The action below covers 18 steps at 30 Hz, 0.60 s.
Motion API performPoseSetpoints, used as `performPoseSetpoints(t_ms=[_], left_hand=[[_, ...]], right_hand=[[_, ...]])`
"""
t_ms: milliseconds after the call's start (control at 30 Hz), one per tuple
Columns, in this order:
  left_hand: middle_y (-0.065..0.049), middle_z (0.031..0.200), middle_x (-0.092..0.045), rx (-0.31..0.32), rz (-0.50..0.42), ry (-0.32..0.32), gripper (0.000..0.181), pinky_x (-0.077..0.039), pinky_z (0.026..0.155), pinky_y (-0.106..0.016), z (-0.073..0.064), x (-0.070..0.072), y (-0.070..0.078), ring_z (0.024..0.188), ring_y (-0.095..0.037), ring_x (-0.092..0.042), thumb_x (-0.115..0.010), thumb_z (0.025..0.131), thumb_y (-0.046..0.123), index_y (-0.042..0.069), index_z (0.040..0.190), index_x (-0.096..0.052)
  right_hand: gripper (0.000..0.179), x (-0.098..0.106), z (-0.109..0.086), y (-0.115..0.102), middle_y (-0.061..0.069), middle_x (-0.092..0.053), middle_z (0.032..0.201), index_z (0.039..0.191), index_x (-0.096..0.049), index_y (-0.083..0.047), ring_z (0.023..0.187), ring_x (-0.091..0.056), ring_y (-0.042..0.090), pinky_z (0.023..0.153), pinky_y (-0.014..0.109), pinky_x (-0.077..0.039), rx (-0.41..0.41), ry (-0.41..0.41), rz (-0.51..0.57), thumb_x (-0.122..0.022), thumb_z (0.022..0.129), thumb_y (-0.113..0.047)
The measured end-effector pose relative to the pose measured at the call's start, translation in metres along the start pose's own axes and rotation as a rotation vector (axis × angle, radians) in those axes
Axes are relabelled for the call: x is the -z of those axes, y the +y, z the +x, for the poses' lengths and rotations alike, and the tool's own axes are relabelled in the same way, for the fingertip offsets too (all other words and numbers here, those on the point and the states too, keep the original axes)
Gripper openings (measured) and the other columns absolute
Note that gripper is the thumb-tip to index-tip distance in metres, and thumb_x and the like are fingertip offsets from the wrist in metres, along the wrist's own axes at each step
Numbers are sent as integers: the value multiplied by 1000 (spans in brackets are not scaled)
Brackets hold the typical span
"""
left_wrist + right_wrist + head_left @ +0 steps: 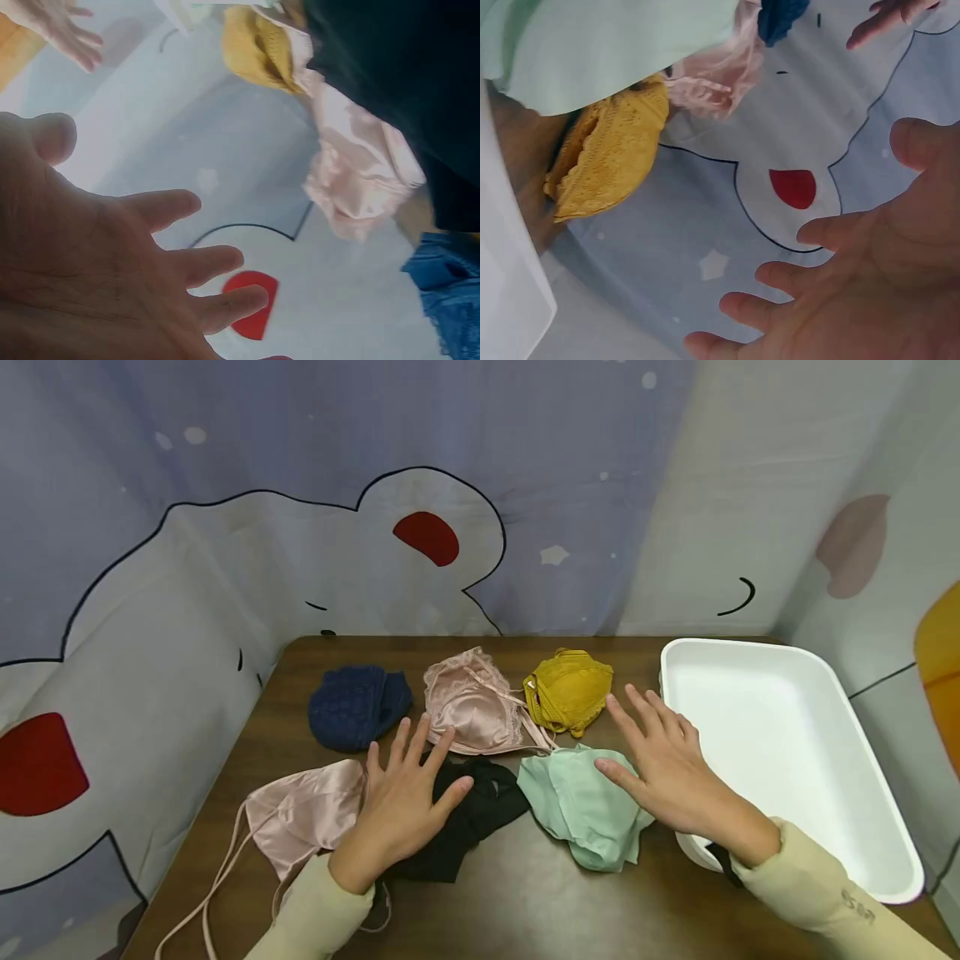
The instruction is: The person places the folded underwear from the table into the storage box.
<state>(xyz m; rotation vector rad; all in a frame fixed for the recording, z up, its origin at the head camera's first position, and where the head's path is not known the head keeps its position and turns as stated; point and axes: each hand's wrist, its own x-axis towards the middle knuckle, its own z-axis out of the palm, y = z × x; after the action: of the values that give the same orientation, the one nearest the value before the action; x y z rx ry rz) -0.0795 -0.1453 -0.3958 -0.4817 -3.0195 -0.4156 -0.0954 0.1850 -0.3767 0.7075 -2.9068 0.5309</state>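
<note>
My left hand (405,802) hovers with spread fingers over a black garment (480,810), and its palm faces down in the left wrist view. A pink satin garment with long straps (311,810) lies to its left. Above the table, near a mint-green garment (585,806), my right hand (671,768) also has its fingers spread and holds nothing. Along the back lie a folded navy bra (356,706), a pink lace-edged bra (476,706) and a mustard-yellow bra (568,689). The left hand partly hides the black and pink satin pieces.
A white plastic basin (862,760) stands at the table's right side, beside and partly under the right forearm. The brown wooden table (525,902) backs onto a printed curtain (570,485), which also hangs along both sides.
</note>
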Motion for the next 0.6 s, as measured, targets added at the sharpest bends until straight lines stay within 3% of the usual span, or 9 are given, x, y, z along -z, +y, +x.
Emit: performPoseSetpoints(t_ms=[300,600], left_hand=[[-12,156,-11,61,-33,-31,74,-2,99,-69,15,-8,-29,141,-35,-1,-34,93,64,19,150,-27],[-15,153,-17,103,-73,-28,73,-8,98,-70,35,1,-75,139,-39,-6,-39,94,58,16,151,-23]], right_hand=[[74,-2,2,26,21,-11,153,151,-18,-8,136,-9,46,96,66,-12,-53,-17,34,-49,96,-46],[75,5,2,55,25,-10,151,151,-16,-5,135,-4,49,93,69,-9,-193,-92,84,-46,96,-48]])
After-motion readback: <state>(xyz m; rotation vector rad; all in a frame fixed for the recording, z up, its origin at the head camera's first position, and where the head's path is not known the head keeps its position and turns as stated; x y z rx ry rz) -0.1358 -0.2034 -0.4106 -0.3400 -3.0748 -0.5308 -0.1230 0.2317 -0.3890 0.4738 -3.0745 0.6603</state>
